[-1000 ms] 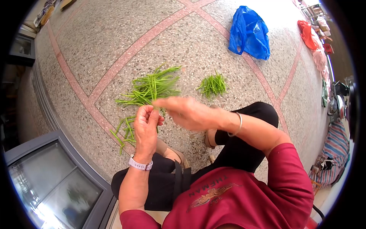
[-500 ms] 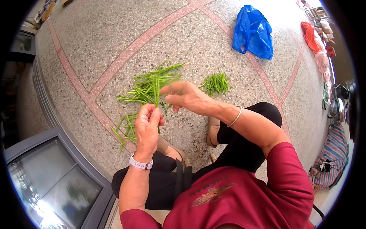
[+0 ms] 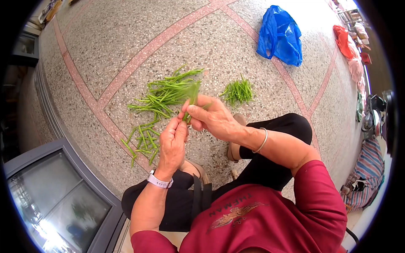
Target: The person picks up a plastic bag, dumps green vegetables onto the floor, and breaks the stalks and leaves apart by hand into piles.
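Note:
My left hand (image 3: 172, 143) is closed, its fingertips pinching the lower end of a small bunch of thin green vegetable stalks (image 3: 193, 95). My right hand (image 3: 213, 119) grips the same stalks just above, its thumb and fingers close to the left fingertips. The tops of the stalks stick up, blurred. Beyond my hands a loose pile of long green stalks (image 3: 166, 92) lies on the floor. Shorter cut-looking pieces (image 3: 145, 141) are scattered to the left of my left hand. A small, neater heap of green stalks (image 3: 238, 91) lies beyond my right hand.
A crumpled blue plastic bag (image 3: 279, 36) lies on the speckled floor (image 3: 139, 29) at upper right. A grey-framed glass panel (image 3: 59, 202) stands at lower left. My bent knees (image 3: 295, 128) flank the work. Clothes and a striped cloth (image 3: 367, 168) line the right edge.
My right hand has closed around the stalks and come down beside the left hand. The left hand has moved a little right, uncovering more short pieces on the floor.

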The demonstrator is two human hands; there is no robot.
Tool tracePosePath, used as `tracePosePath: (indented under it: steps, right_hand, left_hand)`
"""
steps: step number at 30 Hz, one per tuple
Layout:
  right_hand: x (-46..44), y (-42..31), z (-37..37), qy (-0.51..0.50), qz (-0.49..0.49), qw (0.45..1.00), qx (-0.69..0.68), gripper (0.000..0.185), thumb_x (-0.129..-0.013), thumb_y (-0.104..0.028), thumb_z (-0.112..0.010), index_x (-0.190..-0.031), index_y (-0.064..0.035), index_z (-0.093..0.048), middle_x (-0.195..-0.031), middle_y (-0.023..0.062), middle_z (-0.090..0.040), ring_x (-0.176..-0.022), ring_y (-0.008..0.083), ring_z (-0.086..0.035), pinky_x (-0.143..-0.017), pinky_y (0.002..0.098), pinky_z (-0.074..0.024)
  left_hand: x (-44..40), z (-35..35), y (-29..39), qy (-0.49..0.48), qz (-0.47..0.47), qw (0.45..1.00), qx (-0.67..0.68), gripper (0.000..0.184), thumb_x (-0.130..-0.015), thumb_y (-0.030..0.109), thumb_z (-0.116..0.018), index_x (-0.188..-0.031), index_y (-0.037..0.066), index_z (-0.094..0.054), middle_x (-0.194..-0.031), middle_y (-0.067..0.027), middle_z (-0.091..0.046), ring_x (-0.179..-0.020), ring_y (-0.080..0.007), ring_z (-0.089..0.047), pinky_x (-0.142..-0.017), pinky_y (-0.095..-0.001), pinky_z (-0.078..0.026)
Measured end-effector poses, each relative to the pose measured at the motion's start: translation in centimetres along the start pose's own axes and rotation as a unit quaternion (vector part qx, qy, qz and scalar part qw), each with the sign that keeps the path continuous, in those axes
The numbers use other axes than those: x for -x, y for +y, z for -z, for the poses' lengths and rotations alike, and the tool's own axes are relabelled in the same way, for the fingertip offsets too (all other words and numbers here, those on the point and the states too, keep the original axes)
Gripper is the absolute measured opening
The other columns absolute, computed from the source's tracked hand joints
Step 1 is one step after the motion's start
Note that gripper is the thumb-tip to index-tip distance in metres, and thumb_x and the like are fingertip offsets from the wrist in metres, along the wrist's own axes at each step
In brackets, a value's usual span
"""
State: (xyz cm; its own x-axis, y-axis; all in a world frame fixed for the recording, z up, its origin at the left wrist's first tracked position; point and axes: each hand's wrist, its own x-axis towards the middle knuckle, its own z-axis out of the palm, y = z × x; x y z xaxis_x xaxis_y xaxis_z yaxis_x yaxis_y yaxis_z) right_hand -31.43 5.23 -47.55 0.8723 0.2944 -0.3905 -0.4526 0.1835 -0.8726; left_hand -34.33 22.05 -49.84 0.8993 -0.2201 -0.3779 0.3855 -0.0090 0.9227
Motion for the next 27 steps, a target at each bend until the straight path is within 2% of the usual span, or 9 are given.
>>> tracePosePath:
  steps: [9,12,14,16,18,21,23,25,27]
  right_hand:
    - [0.6,2.3,1.2,-0.051,-0.098,0.980,0.167,0.022,-0.099,-0.015,-0.056,-0.082,-0.0005,-0.058,-0.060,0.0016,-0.053,-0.048,0.0099,-0.047,-0.048,0.0281,-0.0401]
    - [0.1,4.6,3.7,-0.022,-0.147,0.949,0.278,0.016,-0.095,-0.011,-0.055,-0.085,0.0005,-0.060,-0.071,0.0102,-0.062,-0.059,0.0152,-0.058,-0.055,0.0315,-0.0482]
    - [-1.3,8.5,7.2,0.051,-0.175,0.931,0.317,0.016,-0.093,-0.010,-0.053,-0.088,0.0020,-0.061,-0.079,0.0168,-0.067,-0.068,0.0212,-0.065,-0.062,0.0353,-0.0533]
    - [-3.1,11.7,12.5,0.100,-0.098,0.840,0.525,0.019,-0.089,-0.009,-0.051,-0.091,0.0049,-0.064,-0.092,0.0254,-0.068,-0.086,0.0329,-0.069,-0.076,0.0418,-0.0560]
    - [-4.5,16.3,19.8,0.130,-0.101,0.790,0.591,0.025,-0.087,-0.016,-0.056,-0.093,0.0057,-0.067,-0.087,0.0268,-0.068,-0.085,0.0435,-0.067,-0.075,0.0476,-0.0544]
    - [-4.7,13.8,22.6,0.229,-0.251,0.736,0.586,0.025,-0.080,-0.012,-0.059,-0.094,0.0064,-0.068,-0.101,0.0292,-0.067,-0.096,0.0408,-0.068,-0.083,0.0451,-0.0554]
    - [-4.7,13.2,24.1,0.247,-0.313,0.748,0.531,0.026,-0.082,-0.013,-0.061,-0.096,0.0073,-0.067,-0.099,0.0262,-0.069,-0.096,0.0432,-0.067,-0.084,0.0467,-0.0552]
    - [-4.9,16.3,25.5,0.350,-0.252,0.692,0.578,0.027,-0.083,-0.013,-0.060,-0.098,0.0084,-0.066,-0.095,0.0251,-0.069,-0.097,0.0435,-0.067,-0.084,0.0465,-0.0554]
    - [-4.7,16.1,24.2,0.373,-0.162,0.673,0.618,0.022,-0.081,-0.008,-0.059,-0.095,0.0073,-0.066,-0.093,0.0308,-0.068,-0.094,0.0444,-0.066,-0.084,0.0475,-0.0535]
  left_hand:
    - [1.1,-0.1,-1.5,-0.105,-0.013,0.965,-0.241,0.019,-0.092,0.012,-0.052,-0.099,-0.002,-0.063,-0.080,-0.0219,-0.061,-0.076,-0.0402,-0.062,-0.067,-0.0431,-0.048]
    - [1.3,1.0,-4.8,-0.121,-0.051,0.940,-0.314,0.020,-0.096,0.012,-0.048,-0.104,0.000,-0.062,-0.070,-0.0071,-0.060,-0.064,-0.0162,-0.063,-0.058,-0.0325,-0.047]
    - [1.2,2.5,-6.5,-0.089,0.038,0.952,-0.290,0.021,-0.097,0.011,-0.046,-0.109,0.000,-0.059,-0.072,-0.0086,-0.060,-0.063,-0.0174,-0.064,-0.058,-0.0332,-0.049]
    - [0.8,4.5,-8.1,-0.042,0.109,0.961,-0.251,0.023,-0.096,0.010,-0.046,-0.113,0.000,-0.057,-0.074,-0.0108,-0.061,-0.062,-0.0196,-0.066,-0.058,-0.0353,-0.051]
    - [0.4,6.7,-9.6,0.020,0.162,0.967,-0.198,0.026,-0.094,0.009,-0.047,-0.116,-0.002,-0.055,-0.075,-0.0138,-0.062,-0.062,-0.0229,-0.068,-0.057,-0.0388,-0.051]
    - [0.0,10.6,-12.2,0.055,0.215,0.945,-0.239,0.028,-0.092,0.008,-0.049,-0.118,-0.003,-0.054,-0.082,-0.0174,-0.066,-0.074,-0.0321,-0.070,-0.067,-0.0424,-0.054]
    - [-0.2,14.1,-15.2,0.042,0.186,0.911,-0.366,0.032,-0.091,0.010,-0.052,-0.120,-0.003,-0.053,-0.094,-0.0221,-0.067,-0.088,-0.0388,-0.067,-0.078,-0.0454,-0.052]
    - [0.3,14.7,-14.7,0.035,0.158,0.874,-0.459,0.041,-0.090,0.013,-0.058,-0.126,-0.004,-0.052,-0.118,-0.0300,-0.061,-0.112,-0.0468,-0.057,-0.097,-0.0493,-0.045]
    - [0.6,15.0,-14.5,0.058,0.109,0.860,-0.495,0.044,-0.090,0.014,-0.059,-0.128,-0.004,-0.051,-0.120,-0.0296,-0.060,-0.113,-0.0452,-0.057,-0.097,-0.0486,-0.044]
